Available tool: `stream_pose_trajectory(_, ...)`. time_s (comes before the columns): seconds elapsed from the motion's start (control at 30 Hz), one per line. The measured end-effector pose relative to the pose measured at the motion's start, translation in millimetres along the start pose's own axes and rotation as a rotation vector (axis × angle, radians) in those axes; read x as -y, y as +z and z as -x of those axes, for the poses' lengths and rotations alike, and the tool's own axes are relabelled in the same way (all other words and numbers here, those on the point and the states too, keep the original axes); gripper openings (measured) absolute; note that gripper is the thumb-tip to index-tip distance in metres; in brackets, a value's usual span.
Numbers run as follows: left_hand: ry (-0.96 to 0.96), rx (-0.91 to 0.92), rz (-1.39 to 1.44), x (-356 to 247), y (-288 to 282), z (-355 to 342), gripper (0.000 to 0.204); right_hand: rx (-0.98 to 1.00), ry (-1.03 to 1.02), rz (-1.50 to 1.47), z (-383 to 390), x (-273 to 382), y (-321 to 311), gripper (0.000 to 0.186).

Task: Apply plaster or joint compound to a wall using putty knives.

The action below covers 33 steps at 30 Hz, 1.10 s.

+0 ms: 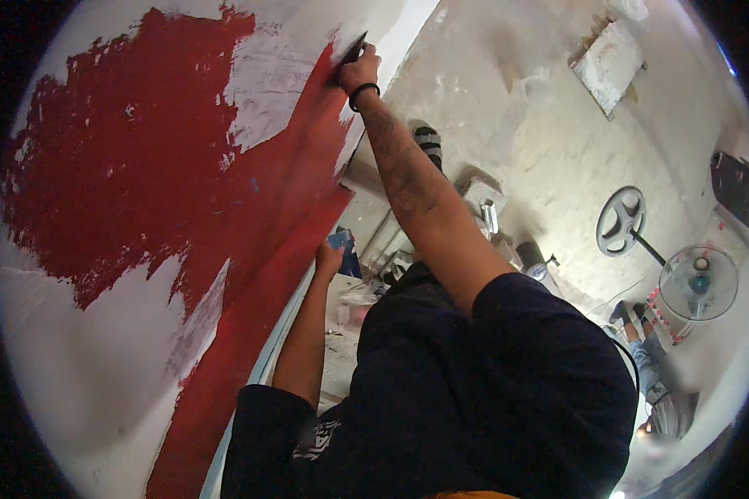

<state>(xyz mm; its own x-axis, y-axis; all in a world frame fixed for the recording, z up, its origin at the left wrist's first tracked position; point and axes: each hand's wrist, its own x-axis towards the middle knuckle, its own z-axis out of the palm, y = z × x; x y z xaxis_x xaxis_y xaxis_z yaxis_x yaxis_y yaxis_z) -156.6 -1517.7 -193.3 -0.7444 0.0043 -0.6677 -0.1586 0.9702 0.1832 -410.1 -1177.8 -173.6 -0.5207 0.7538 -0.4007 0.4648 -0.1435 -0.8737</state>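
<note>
A white wall (83, 366) on my left carries a large, ragged-edged patch of red coating (154, 158). With my right arm stretched far forward, my right hand (360, 71) is closed around a dark flat scraper (354, 50), whose blade lies at the wall along the far end of a red band. My left hand (329, 259) is lower and nearer to me, beside the wall's edge. Its fingers are closed on a blue flat plate (346, 253), partly hidden by the hand. A dark band circles my right wrist.
A pale blue strip (279, 333) runs down the wall's near edge. Supplies and a pale block (483, 193) crowd the floor by my legs. To the right are a standing fan (697, 283) with a grey round base (622, 220), a whitish board (609, 66) and another person (670, 407).
</note>
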Motion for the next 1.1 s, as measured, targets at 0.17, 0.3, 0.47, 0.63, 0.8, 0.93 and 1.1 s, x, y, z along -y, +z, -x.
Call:
stream_pose_trajectory(0.17, -0.046, 0.055, -0.027, -70, -16, 16, 0.040, 0.082, -0.124, 0.010, 31, 45, -51, 0.048)
stream_pose_trajectory(0.3, -0.031, 0.047, 0.018, -69, -15, 22, 0.037, 0.087, -0.475, -0.115, 86, 54, -68, 0.046)
stream_pose_trajectory(0.47, -0.024, -0.088, 0.188, -34, -19, 28, 0.031, 0.250, -0.123, -0.748, 76, -21, -49, 0.048)
stream_pose_trajectory(0.63, 0.024, 0.002, 0.145, -69, -22, 15, 0.031, 0.187, 0.184, -0.538, -57, -106, -35, 0.036)
stream_pose_trajectory(0.8, -0.120, 0.177, 0.173, -100, -17, 5, 0.028, 0.076, -0.034, -0.446, -137, -82, -36, 0.028)
stream_pose_trajectory(0.93, -0.216, 0.157, 0.244, -25, 1, 28, 0.027, 0.134, 0.087, -0.211, -46, -37, -3, 0.036)
stream_pose_trajectory(1.1, -0.217, 0.184, 0.243, -20, 9, 22, 0.026, 0.138, 0.041, -0.115, -4, 2, -20, 0.044)
